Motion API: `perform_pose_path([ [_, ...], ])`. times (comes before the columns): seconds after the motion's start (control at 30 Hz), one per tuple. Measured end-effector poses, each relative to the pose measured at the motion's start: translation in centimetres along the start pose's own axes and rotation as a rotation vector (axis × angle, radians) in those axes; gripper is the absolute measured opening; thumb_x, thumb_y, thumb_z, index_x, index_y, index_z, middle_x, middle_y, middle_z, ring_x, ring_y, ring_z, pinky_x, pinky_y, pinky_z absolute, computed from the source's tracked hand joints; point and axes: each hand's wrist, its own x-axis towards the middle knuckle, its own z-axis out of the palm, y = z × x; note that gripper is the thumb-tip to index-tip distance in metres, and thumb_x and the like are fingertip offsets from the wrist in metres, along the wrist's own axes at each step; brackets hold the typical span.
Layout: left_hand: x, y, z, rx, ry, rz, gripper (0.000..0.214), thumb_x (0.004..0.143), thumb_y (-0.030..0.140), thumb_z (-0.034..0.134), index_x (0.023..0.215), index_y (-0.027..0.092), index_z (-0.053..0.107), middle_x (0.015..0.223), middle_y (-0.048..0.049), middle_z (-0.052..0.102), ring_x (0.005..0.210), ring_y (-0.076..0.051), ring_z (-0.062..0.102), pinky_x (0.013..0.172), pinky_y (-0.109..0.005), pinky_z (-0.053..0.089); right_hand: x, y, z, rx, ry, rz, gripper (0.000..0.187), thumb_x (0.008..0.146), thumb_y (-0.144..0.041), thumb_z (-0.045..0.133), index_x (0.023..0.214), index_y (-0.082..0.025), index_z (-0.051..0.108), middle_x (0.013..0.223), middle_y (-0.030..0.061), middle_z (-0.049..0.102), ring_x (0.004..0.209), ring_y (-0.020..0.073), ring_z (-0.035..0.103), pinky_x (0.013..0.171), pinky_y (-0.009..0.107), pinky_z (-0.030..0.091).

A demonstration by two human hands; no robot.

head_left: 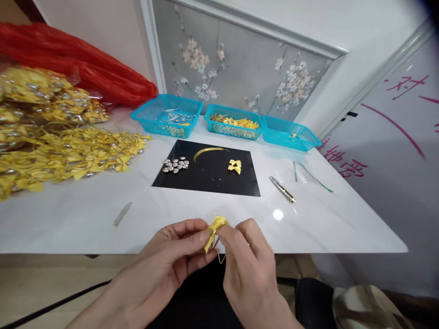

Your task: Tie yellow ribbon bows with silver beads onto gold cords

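Note:
Both hands meet at the table's near edge on one small yellow ribbon bow point(214, 230). My left hand point(171, 262) pinches it from the left. My right hand point(245, 260) pinches it from the right, and a thin gold cord hangs down below the fingers. Farther back a black mat point(209, 180) carries a cluster of silver beads point(175, 165), a bundle of gold cords point(208, 151) and a finished yellow bow point(235, 166).
Small snips point(282, 189) lie right of the mat on the white table point(85, 214). Three blue baskets point(167, 115) point(233, 122) point(290, 133) line the back edge. A big heap of finished yellow bows point(65, 153), bagged bows and a red plastic bag point(78, 68) fill the left.

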Motion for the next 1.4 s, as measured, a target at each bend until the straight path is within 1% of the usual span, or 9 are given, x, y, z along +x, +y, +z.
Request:
perform_pose_path([
  [0.1,-0.01,0.12,0.25,0.003,0.016,-0.007,0.011,0.075,0.001,0.079,0.076,0.012,0.078,0.084,-0.0084,0.079,0.073,-0.017,0.075,0.072,-0.026,0.066,0.05,-0.05,-0.1,-0.006,-0.008,0.002,0.024,0.097,0.0,0.047,0.108,-0.015,0.062,0.077,-0.0003,0.036,0.063,0.0123,0.04,0.053,0.025,0.039],
  [0.27,-0.24,0.2,0.41,0.011,0.029,-0.018,0.013,0.076,-0.002,0.076,0.075,0.011,0.077,0.085,-0.0097,0.078,0.073,-0.017,0.075,0.069,-0.024,0.066,0.05,0.02,-0.38,-0.03,-0.05,-0.02,0.029,0.096,0.002,0.045,0.112,-0.016,0.061,0.078,-0.0001,0.035,0.064,0.013,0.039,0.053,0.025,0.038],
  [0.5,-0.04,0.3,0.08,0.002,0.011,-0.021,0.012,0.072,0.001,0.081,0.076,0.011,0.078,0.087,-0.0092,0.079,0.075,-0.017,0.075,0.07,-0.024,0.066,0.07,0.13,-0.68,-0.072,-0.062,-0.045,0.036,0.095,0.005,0.042,0.117,-0.018,0.059,0.079,-0.0001,0.035,0.065,0.0136,0.039,0.053,0.026,0.037],
  [0.63,-0.05,0.4,0.1,-0.005,0.022,-0.029,0.015,0.068,0.001,0.084,0.076,0.012,0.078,0.087,-0.0095,0.079,0.075,-0.018,0.075,0.069,-0.024,0.065,0.13,0.3,-0.6,-0.068,-0.06,-0.059,0.037,0.094,0.006,0.041,0.115,-0.018,0.06,0.078,0.0,0.035,0.065,0.014,0.04,0.054,0.026,0.037],
  [0.77,-0.2,0.33,-0.03,-0.003,0.026,-0.047,0.017,0.067,0.002,0.085,0.077,0.012,0.077,0.089,-0.0094,0.078,0.076,-0.019,0.075,0.072,-0.026,0.065,0.16,0.41,-0.46,-0.056,-0.044,-0.064,0.034,0.093,0.006,0.043,0.11,-0.017,0.06,0.076,-0.0004,0.034,0.063,0.0138,0.038,0.053,0.026,0.035],
  [0.87,-0.3,0.21,0.05,0.012,0.025,-0.032,0.016,0.065,0.004,0.087,0.076,0.011,0.077,0.085,-0.0098,0.078,0.073,-0.018,0.074,0.068,-0.025,0.065,0.14,0.42,-0.44,-0.059,-0.037,-0.059,0.032,0.094,0.005,0.044,0.109,-0.017,0.061,0.076,-0.0006,0.033,0.061,0.0134,0.037,0.052,0.025,0.034],
  [1.03,-0.33,0.04,0.34,-0.003,0.058,-0.002,0.018,0.064,0.004,0.088,0.075,0.013,0.077,0.087,-0.0112,0.079,0.075,-0.019,0.075,0.07,-0.026,0.065,0.21,0.28,-0.62,-0.065,-0.045,-0.073,0.031,0.094,0.004,0.046,0.113,-0.016,0.06,0.077,-0.0002,0.034,0.063,0.0137,0.037,0.053,0.026,0.035],
  [1.23,-0.46,-0.14,0.15,-0.008,0.04,0.01,0.02,0.061,0.006,0.091,0.074,0.014,0.078,0.085,-0.0096,0.079,0.074,-0.018,0.075,0.07,-0.025,0.065,0.09,0.18,-0.71,-0.092,-0.071,-0.052,0.039,0.091,0.007,0.042,0.116,-0.018,0.06,0.078,0.0003,0.035,0.064,0.0146,0.038,0.055,0.026,0.038],
  [1.4,-0.49,0.02,0.28,0.004,0.018,0.031,0.02,0.059,0.006,0.092,0.071,0.014,0.078,0.082,-0.0081,0.078,0.073,-0.017,0.074,0.069,-0.024,0.065,0.12,0.14,-0.6,-0.12,-0.059,-0.058,0.033,0.092,0.005,0.045,0.11,-0.017,0.061,0.076,-0.0001,0.035,0.063,0.0145,0.037,0.056,0.027,0.038],
])
